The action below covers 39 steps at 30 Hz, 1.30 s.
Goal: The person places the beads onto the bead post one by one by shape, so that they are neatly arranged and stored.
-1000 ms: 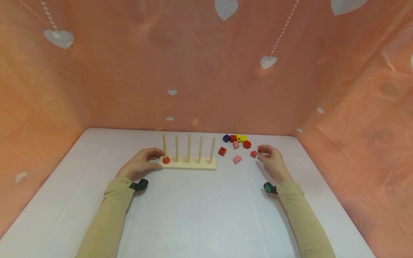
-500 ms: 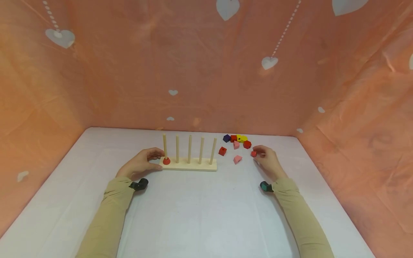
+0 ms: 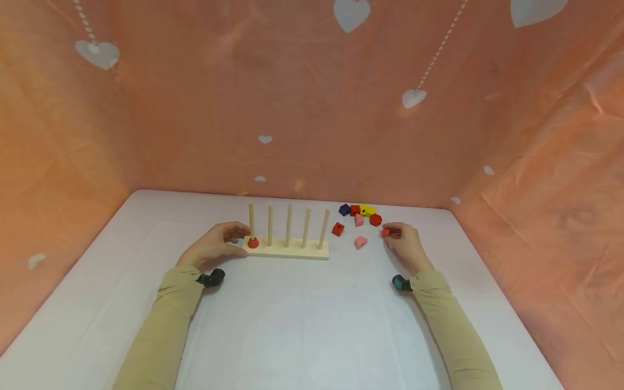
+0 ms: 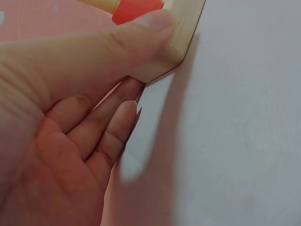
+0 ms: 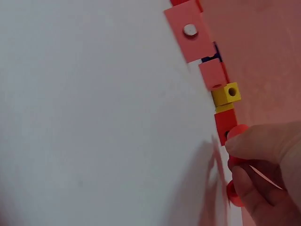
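My left hand (image 3: 214,244) grips the left end of a wooden peg board (image 3: 287,250) with several upright pegs. Its thumb lies on the board beside a red bead (image 4: 135,9) threaded at the foot of the leftmost peg. At the right, my right hand (image 3: 404,242) pinches a small red bead (image 5: 238,130) between thumb and fingers. Another red bead (image 5: 233,194) shows beside the fingertips in the right wrist view, partly covered by them; whether it is also held I cannot tell.
Loose beads lie between the board and my right hand: a red cube (image 3: 338,229), a pink bead (image 3: 360,242), a second pink bead (image 3: 359,220), a dark blue bead (image 3: 344,209), yellow beads (image 3: 368,210) and a red faceted bead (image 3: 375,220). An orange cloth (image 3: 312,119) hangs behind the white table (image 3: 312,325).
My right hand has moved slightly left to the small red bead near the pile and now pinches there. My left hand stays on the board's end.
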Motion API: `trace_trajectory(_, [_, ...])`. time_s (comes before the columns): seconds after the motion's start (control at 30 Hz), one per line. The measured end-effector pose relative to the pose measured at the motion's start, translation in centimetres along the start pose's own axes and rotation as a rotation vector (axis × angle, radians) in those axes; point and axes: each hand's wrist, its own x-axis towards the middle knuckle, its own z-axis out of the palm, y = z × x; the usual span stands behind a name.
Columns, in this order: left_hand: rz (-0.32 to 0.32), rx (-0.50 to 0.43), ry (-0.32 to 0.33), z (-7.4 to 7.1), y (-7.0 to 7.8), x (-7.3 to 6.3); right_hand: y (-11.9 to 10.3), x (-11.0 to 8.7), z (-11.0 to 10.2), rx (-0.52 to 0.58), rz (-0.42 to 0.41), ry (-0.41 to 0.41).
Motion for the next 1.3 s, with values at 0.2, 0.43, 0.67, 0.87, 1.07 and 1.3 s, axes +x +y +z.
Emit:
trace_trajectory(0.2, [0.012,-0.022,-0.009,-0.1,-0.4,0.2,-0.7,-0.3,-0.3,0.142,-0.008,0.058])
trace_trajectory(0.43, [0.048,-0.007,-0.014,-0.3,-0.7,0.4,-4.0,-0.9,-0.2,0.285,-0.124,0.158])
trace_trajectory(0.67, [0.027,0.006,-0.009,-0.3,-0.7,0.6,-7.9,-0.8,0.6,0.494,-0.163,0.251])
trace_trajectory(0.87, [-0.014,-0.008,-0.005,-0.1,-0.8,0.7,-11.8,-1.3,1.4,0.581,-0.243,0.245])
trace_trajectory(1.07, [0.003,-0.005,-0.010,-0.1,-0.7,0.7,-15.8,-1.3,3.1,0.671,-0.387,0.179])
trace_trajectory(1.3, [-0.005,0.014,-0.006,-0.2,-0.6,0.6,-19.7,-1.3,5.7,0.736,-0.551,0.090])
